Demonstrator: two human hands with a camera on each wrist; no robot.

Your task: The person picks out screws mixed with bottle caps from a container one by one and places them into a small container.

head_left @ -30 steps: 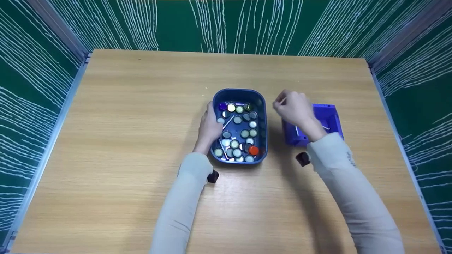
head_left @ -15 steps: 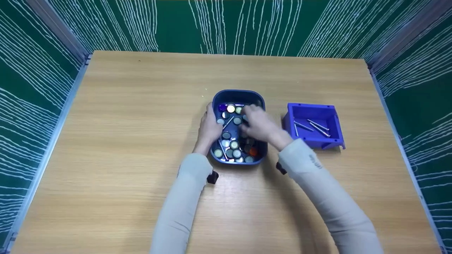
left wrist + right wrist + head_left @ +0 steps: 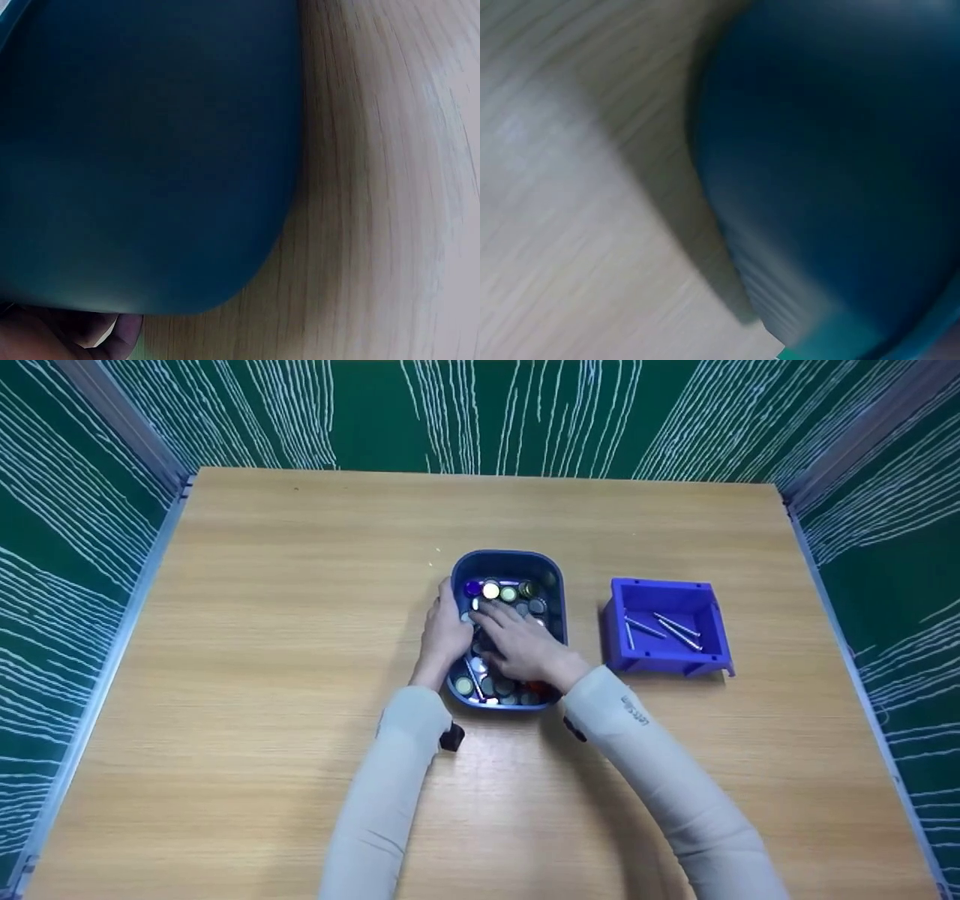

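Observation:
In the head view a dark blue tub holds many small round caps, mostly silvery and pale, one purple cap among them. A long thin metal screw lies at the tub's near left. My left hand grips the tub's left wall; its curled fingers show at the bottom of the left wrist view. Over the middle of the tub, my right hand reaches down with extended fingers among the caps. It covers several of them, and I see nothing pinched in it. In the right wrist view the tub's outer wall hides the fingers.
To the right stands a purple-blue bin with several long metal screws in it. Both containers rest on a wooden table. Green panels with white streaks rise behind and at both sides.
My right hand has moved left from beside the bin into the tub, then further toward the tub's left side, its fingers now extended. The left hand and both containers stay put.

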